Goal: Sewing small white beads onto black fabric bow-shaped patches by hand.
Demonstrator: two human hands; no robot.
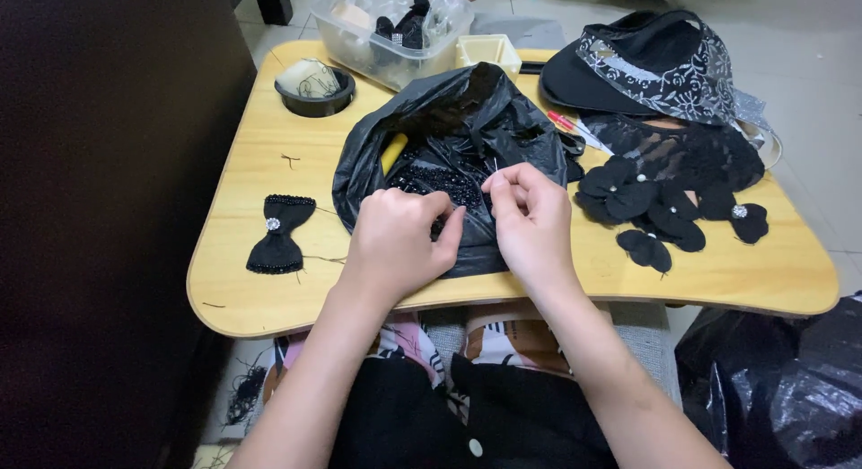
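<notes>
A pale wooden lap table (269, 155) is lying across the person's knees, and a black plastic bag (453, 119) full of small black beads (440, 184) is sitting open at its middle, its mouth gaping toward the person and its long axis running from the near edge away toward the clear plastic tub (386, 47).

To the right, black fabric flowers (628, 195) are lying finished beside a black visor hat (628, 70). A beaded black bow (278, 233) is resting to the left, upright along the table's depth. So some pieces look done, while beading seems to be going on.

The left hand (395, 240) is curling loosely, fingers resting on the bag's near fold. The right hand (530, 213) is pinching something tiny above the beads; what it is cannot be told.
</notes>
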